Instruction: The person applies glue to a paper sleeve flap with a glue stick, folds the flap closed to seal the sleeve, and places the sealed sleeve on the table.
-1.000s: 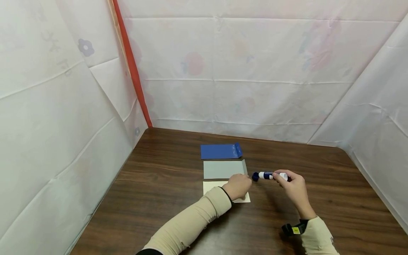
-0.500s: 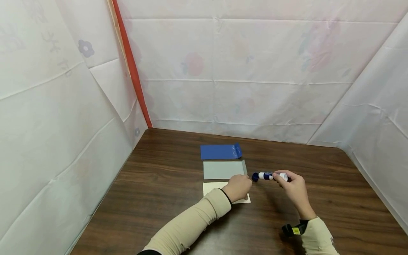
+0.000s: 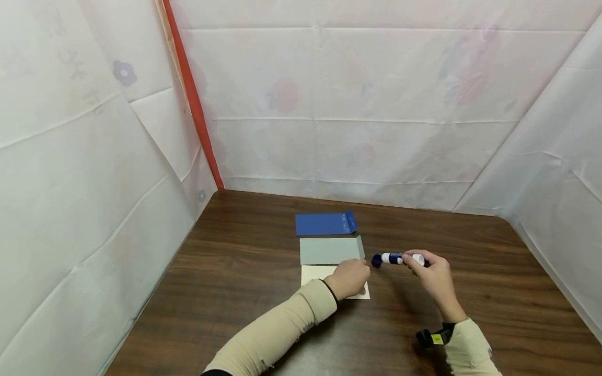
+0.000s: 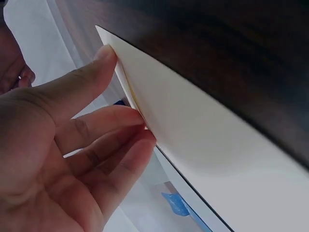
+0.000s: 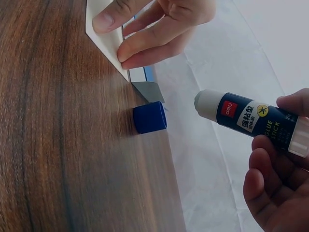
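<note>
My left hand [image 3: 349, 279] is over the right end of a cream envelope [image 3: 316, 272] on the table. In the left wrist view, thumb and curled fingers [image 4: 128, 162] pinch along the envelope's short edge, where a narrow fold shows. To the right, my right hand [image 3: 435, 279] holds a glue stick [image 5: 241, 115] with its uncapped white end pointing left, above the table. The dark blue cap [image 5: 150, 117] lies on the wood between the hands. Behind the cream envelope lies a grey-green envelope [image 3: 329, 250], its flap raised at the right.
A blue envelope [image 3: 321, 224] lies farthest back, with whitish smears near its flap [image 3: 351, 222]. The brown wooden table [image 3: 235, 250] is bounded by white cloth walls [image 3: 376, 130] at the back and both sides. A red strip [image 3: 195, 99] runs down the back left corner.
My left hand has shifted very slightly left, and the cream envelope's left end has moved a little toward the grey-green one. The right hand and glue stick stay in place.
</note>
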### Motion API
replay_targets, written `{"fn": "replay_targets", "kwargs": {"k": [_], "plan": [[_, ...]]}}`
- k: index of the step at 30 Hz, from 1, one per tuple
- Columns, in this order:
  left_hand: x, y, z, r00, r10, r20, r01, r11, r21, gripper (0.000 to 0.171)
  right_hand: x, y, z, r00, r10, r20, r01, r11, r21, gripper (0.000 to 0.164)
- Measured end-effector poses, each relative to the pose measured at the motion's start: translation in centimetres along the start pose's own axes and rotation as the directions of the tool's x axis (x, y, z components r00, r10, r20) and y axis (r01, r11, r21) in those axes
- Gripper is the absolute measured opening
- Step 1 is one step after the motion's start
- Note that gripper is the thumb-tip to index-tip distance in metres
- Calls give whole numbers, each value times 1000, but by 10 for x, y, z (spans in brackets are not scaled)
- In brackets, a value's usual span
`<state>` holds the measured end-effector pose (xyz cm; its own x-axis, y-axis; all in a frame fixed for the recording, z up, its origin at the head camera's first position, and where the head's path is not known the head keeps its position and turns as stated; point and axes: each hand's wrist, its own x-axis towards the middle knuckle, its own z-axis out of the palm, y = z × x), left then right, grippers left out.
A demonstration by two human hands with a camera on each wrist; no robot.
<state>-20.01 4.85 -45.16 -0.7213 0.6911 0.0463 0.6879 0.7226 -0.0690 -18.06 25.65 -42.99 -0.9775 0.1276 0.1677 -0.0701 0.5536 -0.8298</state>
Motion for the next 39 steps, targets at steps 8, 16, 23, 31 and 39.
{"fn": "replay_targets", "kwargs": {"k": [8,16,23,31,39], "plan": [[-4,1,0,1000,-2,17,2,999,-32,21,1,3,1,1000,4,-1,-4,1000,-9,28],[-1,-5,3,1000,0,1,0,998,-62,24,2,3,0,1000,1,-6,-1,1000,-1,28],[-2,-10,5,1000,-9,14,10,991,-132,42,1,5,1,1000,-19,18,19,1000,6,29],[-5,-16,-1,999,-32,24,37,963,-267,54,3,3,5,1000,-13,12,13,1000,18,28],[-8,-23,-1,997,-69,41,78,953,-293,12,3,1,8,1000,-8,-6,8,999,31,23]]}}
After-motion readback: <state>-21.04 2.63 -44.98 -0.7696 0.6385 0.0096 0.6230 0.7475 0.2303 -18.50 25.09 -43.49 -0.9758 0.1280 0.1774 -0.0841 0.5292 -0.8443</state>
